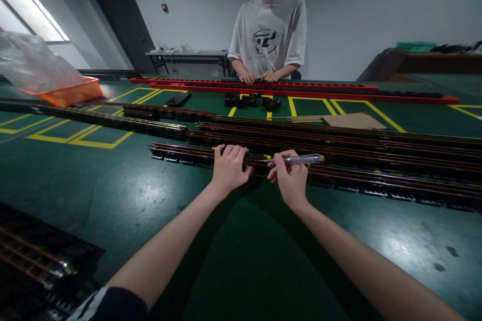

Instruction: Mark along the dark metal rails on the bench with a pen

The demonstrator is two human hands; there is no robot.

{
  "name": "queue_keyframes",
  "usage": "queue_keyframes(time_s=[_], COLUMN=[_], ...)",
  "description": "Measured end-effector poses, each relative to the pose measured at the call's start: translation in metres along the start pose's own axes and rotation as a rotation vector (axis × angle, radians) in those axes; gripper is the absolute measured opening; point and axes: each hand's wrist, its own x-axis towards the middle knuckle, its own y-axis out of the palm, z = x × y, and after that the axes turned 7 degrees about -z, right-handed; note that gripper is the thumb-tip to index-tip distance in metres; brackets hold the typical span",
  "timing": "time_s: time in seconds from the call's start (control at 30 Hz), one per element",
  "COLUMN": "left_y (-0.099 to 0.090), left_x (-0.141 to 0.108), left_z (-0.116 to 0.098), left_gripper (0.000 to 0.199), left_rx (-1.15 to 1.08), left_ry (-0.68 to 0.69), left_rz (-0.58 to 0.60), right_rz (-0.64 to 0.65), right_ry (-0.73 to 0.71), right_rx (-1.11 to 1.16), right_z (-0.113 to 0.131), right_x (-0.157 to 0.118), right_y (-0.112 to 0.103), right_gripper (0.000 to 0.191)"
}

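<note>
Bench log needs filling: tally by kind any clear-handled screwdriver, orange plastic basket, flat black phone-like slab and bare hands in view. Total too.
Clear-handled screwdriver: 1
Orange plastic basket: 1
Flat black phone-like slab: 1
Wearer's bare left hand and right hand: 2
Co-worker's bare hands: 2
Total: 7

Left hand (pixel 230 166) on nearest dark strip (pixel 339 179), screwdriver (pixel 303 159) in right hand (pixel 292 181)

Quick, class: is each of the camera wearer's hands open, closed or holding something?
Left hand: curled over the nearest long dark strip; whether it grips cannot be told.
Right hand: closed, holding a clear-handled screwdriver-like tool.
</note>
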Motion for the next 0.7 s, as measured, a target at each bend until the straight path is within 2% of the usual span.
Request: queue_keyframes(time_s=[0.17, 0.3, 0.7], left_y=[0.0002, 0.0004, -0.0002], left_x=[-0.0007, 0.0002, 0.001], left_z=[0.0005, 0.003, 0.0064], left_gripper=[0.032, 0.03, 0.03], left_rx=[-0.006, -0.045, -0.024], left_ry=[0.0, 0.03, 0.054], left_rz=[0.006, 0.058, 0.108], right_rz=[0.015, 0.061, 0.057], right_ry=[-0.002, -0.004, 0.024], right_rx=[0.013, 0.014, 0.034], right_z=[-0.0024, -0.0033, -0.002], right_x=[0.0003, 0.0009, 0.0008], right_y=[-0.0007, -0.0015, -0.0007], right_gripper=[0.021, 0.02, 0.02])
